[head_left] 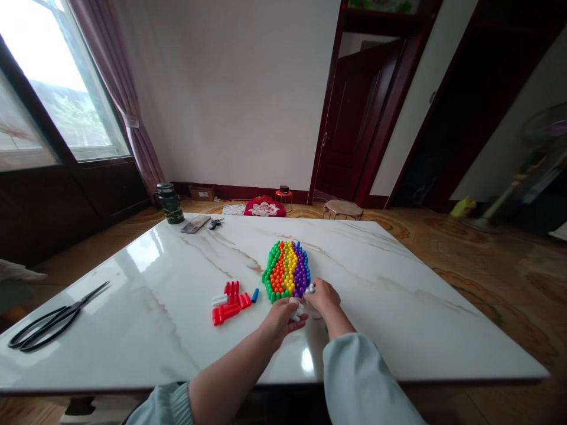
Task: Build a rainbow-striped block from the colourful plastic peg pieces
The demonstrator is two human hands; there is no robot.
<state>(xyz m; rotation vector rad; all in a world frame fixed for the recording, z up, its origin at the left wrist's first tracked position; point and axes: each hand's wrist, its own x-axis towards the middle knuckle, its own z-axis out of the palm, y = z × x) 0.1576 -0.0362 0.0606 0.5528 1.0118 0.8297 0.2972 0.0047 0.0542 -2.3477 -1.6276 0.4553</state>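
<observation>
A tight cluster of small plastic pegs with rounded tops (286, 268) stands on the table, in bands of green, orange, yellow, purple and blue. Several white pegs (296, 308) lie in my left hand (283, 319), which is curled around them just in front of the cluster. With bent fingers, my right hand (325, 296) pinches at white pegs (309, 289) by the cluster's near right corner. How many it grips is hidden. To the left lie loose red pegs (227, 313), a few white ones (220, 300) and a single blue peg (255, 295).
Black long-handled scissors (55, 321) lie on the left of the marble-patterned table (398, 330). A camouflage flask (170, 203), a phone (195, 224) and keys (216, 224) sit at the far left edge. Beyond stand stools (343, 208) and a fan (509, 183).
</observation>
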